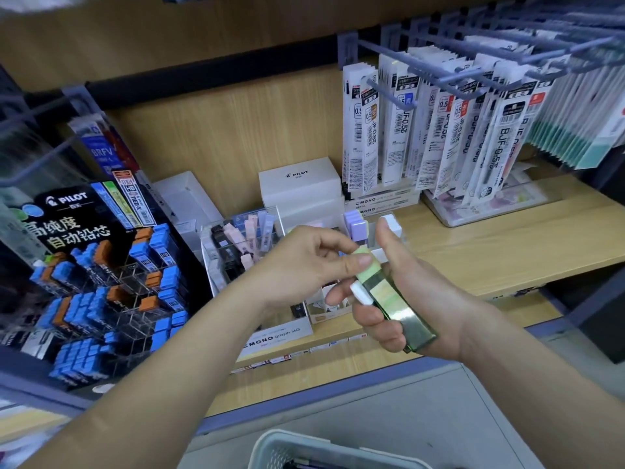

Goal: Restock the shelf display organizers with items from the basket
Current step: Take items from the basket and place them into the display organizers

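The clear organizer point(208, 265) on the wooden shelf already holds pastel lead cases in its left compartments, and purple and white-capped ones stand in its right part, though the hands cover much of that side, so how full it is cannot be told. The job looks to be in mid-course: a small stack of lead cases point(389, 296) is not yet shelved, and the basket point(304, 441), well below the organizer at the near edge of the view, seems to hold more, though its contents are barely visible. The stack is held just in front of the organizer, tilted, with its caps pointing toward it. The right hand point(419, 306) grips the stack from the side, fingers curled round the lower cases and thumb raised along the top end. The left hand point(304, 262), reaching in from the organizer's left, pinches the pale green cap of the uppermost green case point(363, 253) between thumb and forefinger, its other fingers loosely curled. The likely next step is drawing that case free and dropping it into a compartment.
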